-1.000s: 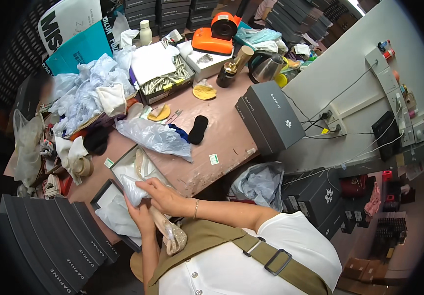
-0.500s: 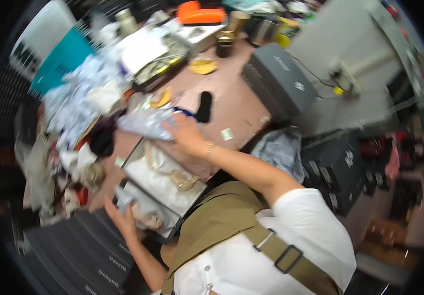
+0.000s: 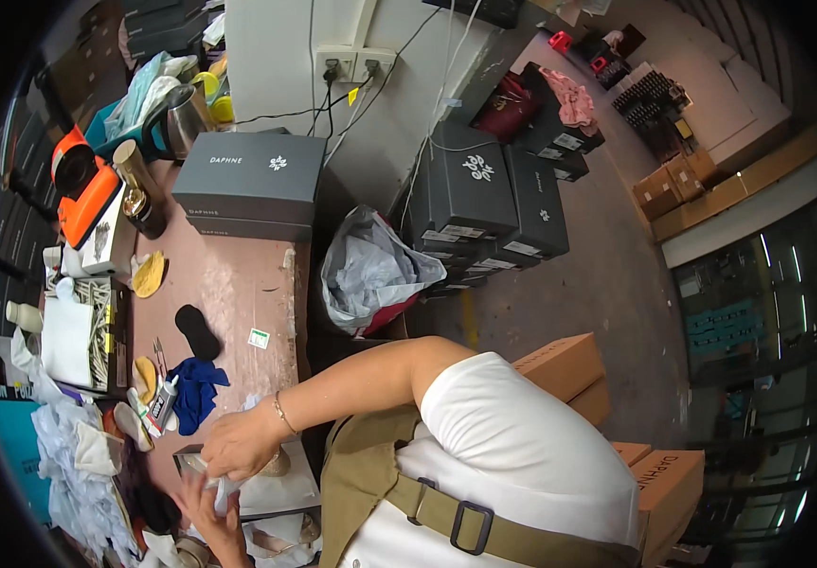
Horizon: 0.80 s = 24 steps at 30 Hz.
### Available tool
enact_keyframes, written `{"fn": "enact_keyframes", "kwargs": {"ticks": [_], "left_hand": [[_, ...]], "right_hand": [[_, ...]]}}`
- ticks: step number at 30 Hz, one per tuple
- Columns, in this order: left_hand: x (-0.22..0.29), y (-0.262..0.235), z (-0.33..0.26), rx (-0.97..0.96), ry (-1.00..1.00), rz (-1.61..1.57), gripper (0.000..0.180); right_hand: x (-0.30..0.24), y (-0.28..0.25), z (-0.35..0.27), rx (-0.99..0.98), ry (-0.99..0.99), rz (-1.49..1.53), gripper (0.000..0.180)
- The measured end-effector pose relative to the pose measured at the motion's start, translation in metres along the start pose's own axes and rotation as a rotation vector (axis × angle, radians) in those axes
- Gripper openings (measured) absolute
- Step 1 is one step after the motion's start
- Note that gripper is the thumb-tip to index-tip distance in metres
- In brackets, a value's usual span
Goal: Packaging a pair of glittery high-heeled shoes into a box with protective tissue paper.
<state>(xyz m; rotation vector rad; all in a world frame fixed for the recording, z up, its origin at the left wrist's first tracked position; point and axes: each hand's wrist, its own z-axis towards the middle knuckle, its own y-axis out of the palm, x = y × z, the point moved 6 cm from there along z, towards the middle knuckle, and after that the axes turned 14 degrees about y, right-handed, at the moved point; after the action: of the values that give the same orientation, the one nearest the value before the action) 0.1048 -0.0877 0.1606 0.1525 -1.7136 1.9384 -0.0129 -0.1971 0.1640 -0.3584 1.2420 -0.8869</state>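
Both our hands, right (image 3: 238, 443) and left (image 3: 202, 502), close their grip on crumpled white tissue paper (image 3: 222, 485) over the open shoe box (image 3: 280, 490), below the blue cloth (image 3: 195, 390). Tugged hard, the thin paper may tear, we judge.

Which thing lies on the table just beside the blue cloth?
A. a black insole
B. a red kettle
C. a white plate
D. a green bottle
A: the black insole lies on the table just above the blue cloth; neither hand touches it.
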Motion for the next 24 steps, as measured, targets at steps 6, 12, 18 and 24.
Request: {"fn": "enact_keyframes", "kwargs": {"ticks": [6,12,18,24], "left_hand": [[-0.009,0.019,-0.017,0.018,-0.361,-0.359,0.014],[0.001,0.009,-0.018,-0.175,-0.562,-0.292,0.017],[-0.038,0.047,-0.126,0.274,-0.923,-0.614,0.011],[-0.008,0.085,-0.173,0.575,-1.111,-0.934,0.012]], "right_hand": [[0.031,-0.012,-0.041,-0.141,0.272,0.068,0.030],[0.056,-0.014,-0.052,-0.219,0.599,0.107,0.025],[0.096,-0.043,-0.045,-0.275,0.536,0.054,0.018],[0.148,-0.030,-0.054,-0.427,1.110,0.510,0.020]]}}
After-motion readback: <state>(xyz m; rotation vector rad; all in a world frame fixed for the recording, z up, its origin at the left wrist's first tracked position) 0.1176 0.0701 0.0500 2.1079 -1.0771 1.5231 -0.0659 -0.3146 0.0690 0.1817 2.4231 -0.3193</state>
